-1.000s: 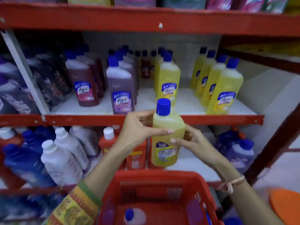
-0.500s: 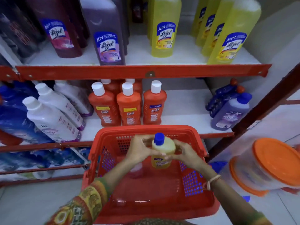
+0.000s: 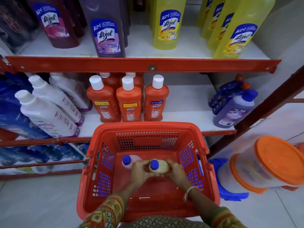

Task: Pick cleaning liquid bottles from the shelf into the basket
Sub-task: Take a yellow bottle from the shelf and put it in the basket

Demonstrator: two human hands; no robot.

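Two hands on one bottle: our left hand (image 3: 139, 170) and right hand (image 3: 176, 171) clasp the yellow bottle (image 3: 158, 167) from opp. sides, fingers wrapped round its shoulders, deep inside the red basket (image 3: 199, 142). Bottle stands upright, blue cap toward the camera, so its long axis runs straight down to the basket floor; we can't tell whether its base is touching the floor yet, since hands and body hide it. Neither hand is nearer, both are on it, sym. grip. Key relation for the next move, as we judge it: a second, pinkish bottle w/ blue cap (image 3: 130, 161) sits just beside our left hand, toward the basket's far-left part, so the yellow one should settle to the right of it, and the left hand has less room to pull clear than the right. Plenty more stock waits on the shelf (image 3: 143, 66) above, e.g. the orange bottles (image 3: 129, 101).
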